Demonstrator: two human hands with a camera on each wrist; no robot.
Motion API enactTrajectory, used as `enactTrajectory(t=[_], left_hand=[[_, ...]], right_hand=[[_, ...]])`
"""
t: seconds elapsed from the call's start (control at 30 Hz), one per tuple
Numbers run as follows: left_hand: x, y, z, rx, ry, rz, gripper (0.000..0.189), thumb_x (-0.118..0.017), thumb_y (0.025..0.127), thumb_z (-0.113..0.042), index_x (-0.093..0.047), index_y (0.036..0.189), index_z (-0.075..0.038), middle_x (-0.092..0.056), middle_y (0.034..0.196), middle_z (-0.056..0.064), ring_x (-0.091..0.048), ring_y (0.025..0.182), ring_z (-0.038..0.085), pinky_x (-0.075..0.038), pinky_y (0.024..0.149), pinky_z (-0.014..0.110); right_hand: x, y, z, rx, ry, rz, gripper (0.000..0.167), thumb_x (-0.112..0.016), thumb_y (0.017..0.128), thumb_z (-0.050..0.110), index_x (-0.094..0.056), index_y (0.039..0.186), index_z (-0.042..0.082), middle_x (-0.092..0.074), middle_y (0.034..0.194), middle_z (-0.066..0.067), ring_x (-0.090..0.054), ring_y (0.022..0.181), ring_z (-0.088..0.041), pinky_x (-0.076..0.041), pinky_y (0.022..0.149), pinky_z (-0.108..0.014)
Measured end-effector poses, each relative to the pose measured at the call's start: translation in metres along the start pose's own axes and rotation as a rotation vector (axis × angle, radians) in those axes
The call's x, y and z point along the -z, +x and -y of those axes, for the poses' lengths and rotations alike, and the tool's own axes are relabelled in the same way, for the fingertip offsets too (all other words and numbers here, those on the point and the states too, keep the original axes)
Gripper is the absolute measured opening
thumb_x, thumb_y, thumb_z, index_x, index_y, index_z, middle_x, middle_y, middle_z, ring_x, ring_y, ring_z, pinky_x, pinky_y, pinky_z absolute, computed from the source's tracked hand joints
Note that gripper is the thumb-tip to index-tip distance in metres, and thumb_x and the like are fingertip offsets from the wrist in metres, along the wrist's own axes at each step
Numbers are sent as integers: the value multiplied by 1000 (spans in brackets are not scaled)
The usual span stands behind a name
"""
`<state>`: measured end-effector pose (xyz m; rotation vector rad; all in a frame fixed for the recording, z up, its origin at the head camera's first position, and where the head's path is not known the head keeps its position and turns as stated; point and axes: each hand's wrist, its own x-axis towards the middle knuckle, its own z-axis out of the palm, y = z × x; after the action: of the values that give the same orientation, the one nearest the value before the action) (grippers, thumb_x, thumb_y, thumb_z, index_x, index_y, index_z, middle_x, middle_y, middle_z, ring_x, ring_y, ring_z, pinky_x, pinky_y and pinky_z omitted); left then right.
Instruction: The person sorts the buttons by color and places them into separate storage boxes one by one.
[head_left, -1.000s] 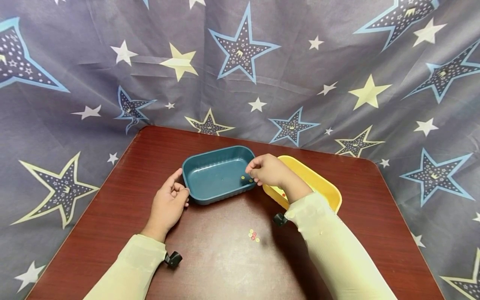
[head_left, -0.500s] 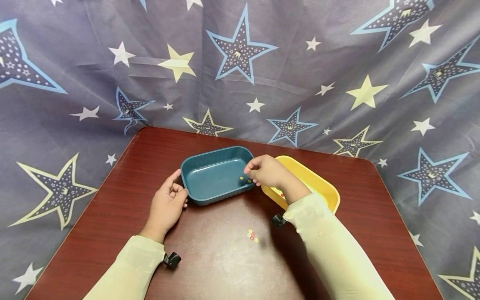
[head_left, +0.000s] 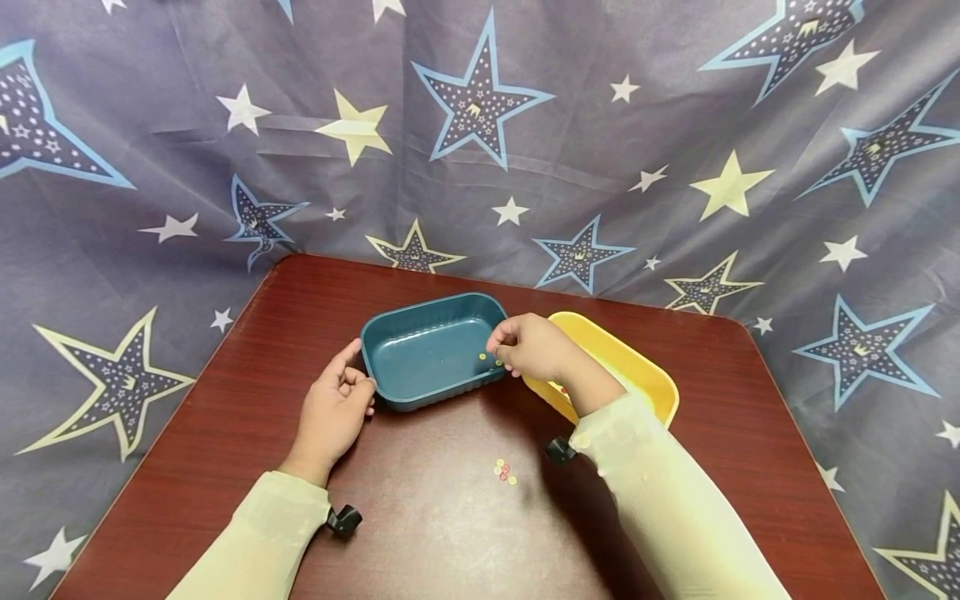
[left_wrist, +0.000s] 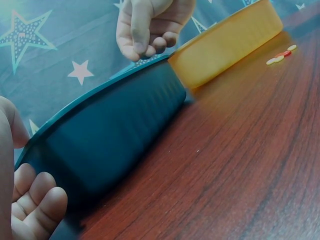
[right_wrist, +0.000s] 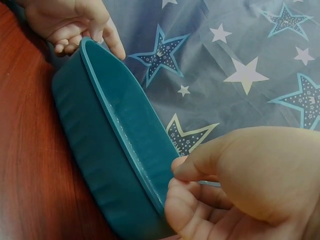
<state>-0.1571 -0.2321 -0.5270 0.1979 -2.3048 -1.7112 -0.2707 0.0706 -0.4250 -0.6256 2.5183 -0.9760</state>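
Observation:
A deep teal tray (head_left: 427,358) stands on the table, two small yellow discs (head_left: 482,357) in its right end. My left hand (head_left: 333,412) holds its left end: the index finger and thumb lie at the rim and the other fingers curl beside the outer wall. Above the right end is my right hand (head_left: 536,346), its thumb and index fingertips brought together; nothing shows between them. Under my right wrist sits a yellow tray (head_left: 637,371), partly covered, with small red and pale pieces inside. In the left wrist view, the right hand (left_wrist: 152,25) hovers over the teal rim.
Several small yellow and red discs (head_left: 505,472) lie in a cluster on the reddish-brown table (head_left: 435,517), nearer to me than the trays. Behind the table's far edge hangs a grey curtain (head_left: 450,192) with stars. Each sleeve has a black wrist clip (head_left: 345,520).
The view has shifted very slightly. Both hands and both trays keep practically the same positions; my right hand has dipped by a tiny amount.

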Motion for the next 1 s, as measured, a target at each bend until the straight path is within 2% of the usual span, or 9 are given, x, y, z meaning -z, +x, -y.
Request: enactTrajectory(t=[0.27,0.43,0.67,0.8,1.0], left_hand=[[0,1,0,25,11,4,62,-63,94,-16,-44,152,-29,-61,86,6,-64,65,24,-56,57,31],[0,1,0,20,18,4,62,-62,94,-16,-44,152,-28,-61,86,7,-65,65,24,-56,56,31],[0,0,0,28,23,1,63,-63,94,-17,-44,152,-28,-61,85,6,-65,64,23,-56,56,31],[0,-1,0,28,19,3,63,-63,93,-16,-44,152,-28,-61,85,7,-64,64,24,-55,56,32],[0,0,-1,14,7,-1,62,-63,94,-15,-45,152,-28,-61,85,7,-65,64,24,-56,56,31]], right_hand=[[2,-14,2,35,-37,-5,8,-67,96,19,-73,94,16,-64,72,-4,-63,61,-21,-54,61,-35],[5,-26,0,57,-54,6,10,-67,96,19,-74,97,12,-65,71,-3,-65,61,-22,-55,61,-35],[3,-44,-4,78,-61,28,10,-66,94,14,-72,92,22,-63,68,0,-63,58,-19,-55,59,-34],[0,-55,-5,101,-78,46,12,-66,93,11,-71,92,22,-62,66,2,-61,56,-16,-53,60,-34],[-3,-72,-6,134,-82,32,16,-64,91,10,-71,89,24,-60,62,5,-59,54,-12,-53,62,-31]])
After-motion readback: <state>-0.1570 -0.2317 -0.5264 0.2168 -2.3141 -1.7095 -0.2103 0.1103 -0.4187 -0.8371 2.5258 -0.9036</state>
